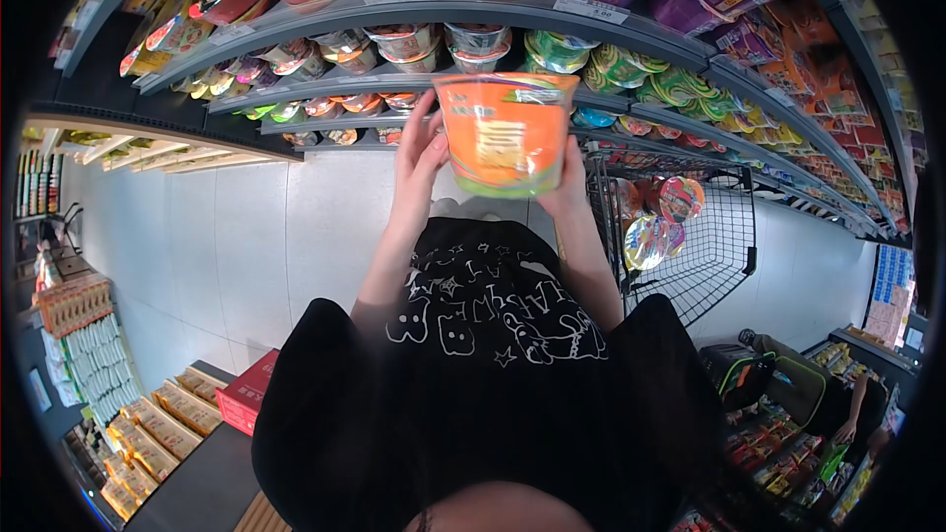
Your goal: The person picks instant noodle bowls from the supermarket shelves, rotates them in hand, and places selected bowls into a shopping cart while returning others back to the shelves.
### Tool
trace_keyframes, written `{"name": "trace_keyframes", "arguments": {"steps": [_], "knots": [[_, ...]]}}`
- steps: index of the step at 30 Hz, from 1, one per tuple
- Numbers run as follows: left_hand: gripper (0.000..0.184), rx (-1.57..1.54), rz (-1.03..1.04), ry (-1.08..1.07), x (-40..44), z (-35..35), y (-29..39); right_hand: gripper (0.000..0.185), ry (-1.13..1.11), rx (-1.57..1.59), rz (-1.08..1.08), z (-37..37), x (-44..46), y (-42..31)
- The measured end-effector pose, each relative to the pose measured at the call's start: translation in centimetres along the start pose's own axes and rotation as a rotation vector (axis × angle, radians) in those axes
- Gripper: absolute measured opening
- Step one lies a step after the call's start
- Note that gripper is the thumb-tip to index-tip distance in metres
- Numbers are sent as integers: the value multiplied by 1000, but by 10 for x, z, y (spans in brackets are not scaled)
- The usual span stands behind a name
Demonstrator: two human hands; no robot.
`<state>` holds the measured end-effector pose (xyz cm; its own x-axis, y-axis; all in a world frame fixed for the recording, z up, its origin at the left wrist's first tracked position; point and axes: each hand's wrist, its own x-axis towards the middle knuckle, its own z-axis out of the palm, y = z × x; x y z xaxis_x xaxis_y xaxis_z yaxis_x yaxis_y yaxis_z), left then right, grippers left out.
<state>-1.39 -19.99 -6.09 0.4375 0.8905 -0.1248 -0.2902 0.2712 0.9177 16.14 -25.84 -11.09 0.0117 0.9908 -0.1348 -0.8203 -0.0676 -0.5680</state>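
Observation:
An orange instant noodle bowl [505,138] with a green lower edge is held up in front of my chest, before the shelves. My left hand [422,150] is closed against its left side, fingers along the wall. On the opposite side my right hand [569,182] grips it; most of those fingers are hidden behind the bowl. Beyond it, rows of similar noodle bowls [480,44] stand on the grey shelves [463,0]. The printing on the bowl is too blurred to read.
To my right stands a black wire shopping cart [724,256] with several noodle bowls [682,199] inside. Stacked packets [163,424] and a red box [248,392] are at the lower left. Another person [855,404] is at shelves on the lower right. Pale floor [227,236] lies around me.

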Motion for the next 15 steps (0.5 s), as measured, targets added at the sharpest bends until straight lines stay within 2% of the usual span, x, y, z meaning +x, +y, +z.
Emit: {"name": "trace_keyframes", "arguments": {"steps": [3, 4, 6, 9, 11, 13, 15], "knots": [[79, -26, 115, 42, 5, -4, -3, 70, -19, -156, -106, 21, 8, -5], [82, 41, 186, 61, 7, -8, -11, 80, -109, -206, -130, 25, 13, -7], [90, 180, 313, 68, 7, -9, -8, 81, -139, -262, -142, 30, 14, -8], [96, 118, 275, 108, 5, -21, -15, 78, -187, -329, -196, 27, 14, -7], [89, 119, 289, 98, -1, -27, -16, 75, -209, -338, -232, 27, 13, -8], [75, -159, 116, 100, -9, -35, -22, 71, -292, -234, -247, 31, 12, -13], [72, -183, 108, 74, -11, -34, -15, 70, -339, -169, -232, 26, 11, -12]]}}
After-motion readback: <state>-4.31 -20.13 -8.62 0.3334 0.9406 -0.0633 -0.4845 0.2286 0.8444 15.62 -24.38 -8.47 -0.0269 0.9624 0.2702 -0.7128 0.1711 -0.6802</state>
